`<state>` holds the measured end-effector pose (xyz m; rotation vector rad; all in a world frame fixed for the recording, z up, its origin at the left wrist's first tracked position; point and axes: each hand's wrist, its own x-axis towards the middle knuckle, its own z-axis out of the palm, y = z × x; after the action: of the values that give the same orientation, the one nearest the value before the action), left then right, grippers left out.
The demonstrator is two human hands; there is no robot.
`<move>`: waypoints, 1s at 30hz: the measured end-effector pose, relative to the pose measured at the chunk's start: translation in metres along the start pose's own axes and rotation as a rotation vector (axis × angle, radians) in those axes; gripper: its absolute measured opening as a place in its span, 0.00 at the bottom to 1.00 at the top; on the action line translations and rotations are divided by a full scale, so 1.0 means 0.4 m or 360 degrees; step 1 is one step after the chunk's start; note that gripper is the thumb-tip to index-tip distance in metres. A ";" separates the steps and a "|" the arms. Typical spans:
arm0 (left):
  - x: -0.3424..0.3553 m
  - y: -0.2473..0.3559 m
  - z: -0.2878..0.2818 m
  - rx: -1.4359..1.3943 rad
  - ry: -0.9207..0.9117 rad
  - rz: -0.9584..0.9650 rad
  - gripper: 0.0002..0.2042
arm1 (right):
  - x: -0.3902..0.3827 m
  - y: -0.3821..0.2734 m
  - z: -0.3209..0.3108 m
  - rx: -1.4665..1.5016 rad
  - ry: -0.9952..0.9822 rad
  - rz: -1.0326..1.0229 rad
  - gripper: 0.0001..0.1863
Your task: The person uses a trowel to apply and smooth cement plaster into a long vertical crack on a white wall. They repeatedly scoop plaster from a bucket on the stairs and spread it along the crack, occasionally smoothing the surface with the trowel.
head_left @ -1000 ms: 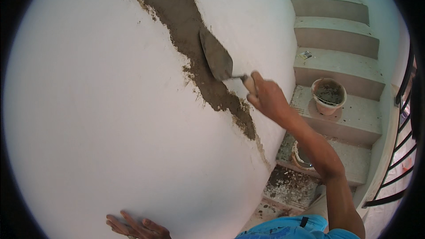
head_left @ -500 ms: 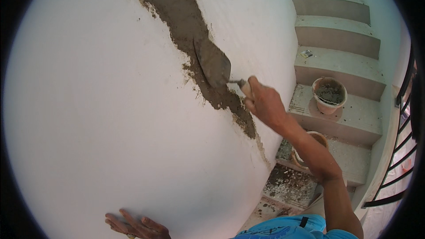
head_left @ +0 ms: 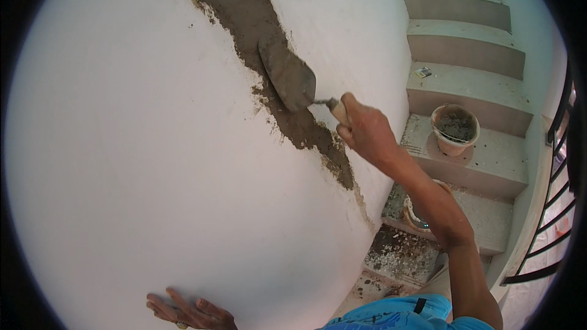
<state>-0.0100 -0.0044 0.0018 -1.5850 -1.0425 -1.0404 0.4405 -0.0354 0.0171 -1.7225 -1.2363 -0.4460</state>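
My right hand [head_left: 365,131] grips the wooden handle of a metal trowel [head_left: 287,76]. Its grey blade lies flat against a diagonal strip of wet grey mortar [head_left: 244,18] that runs down a white wall [head_left: 134,146]. The strip narrows toward its lower end near the stairs. My left hand [head_left: 189,311] rests flat on the wall at the bottom of the view, fingers spread, holding nothing.
Grey concrete stairs [head_left: 465,43] climb on the right. A pinkish bucket [head_left: 454,128] with mortar stands on one step, and a second bucket [head_left: 416,214] sits lower, partly hidden by my arm. Mortar debris [head_left: 397,253] litters the lower step. A black railing [head_left: 556,165] runs at far right.
My right hand has moved the trowel a little down and left along the mortar strip. The left hand has stayed on the wall.
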 end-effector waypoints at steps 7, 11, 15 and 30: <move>0.002 0.013 -0.001 -0.0012 0.0020 -0.0002 0.29 | -0.212 0.035 0.018 -0.0023 -0.0182 0.0035 0.18; 0.001 0.001 0.009 -0.0051 0.0091 0.0020 0.28 | -0.139 0.004 -0.030 0.0064 -0.0100 0.0117 0.18; -0.006 -0.005 0.013 -0.0088 0.0072 -0.0015 0.29 | -0.051 -0.040 -0.023 0.0094 -0.0033 -0.0005 0.18; 0.000 0.023 0.009 -0.0006 0.0065 -0.0116 0.32 | -0.786 0.095 0.137 0.0387 -0.0818 0.0964 0.21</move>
<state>-0.0006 -0.0026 -0.0012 -1.5325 -1.0782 -1.1202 0.3283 -0.1603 -0.2568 -1.9408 -0.9764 0.5127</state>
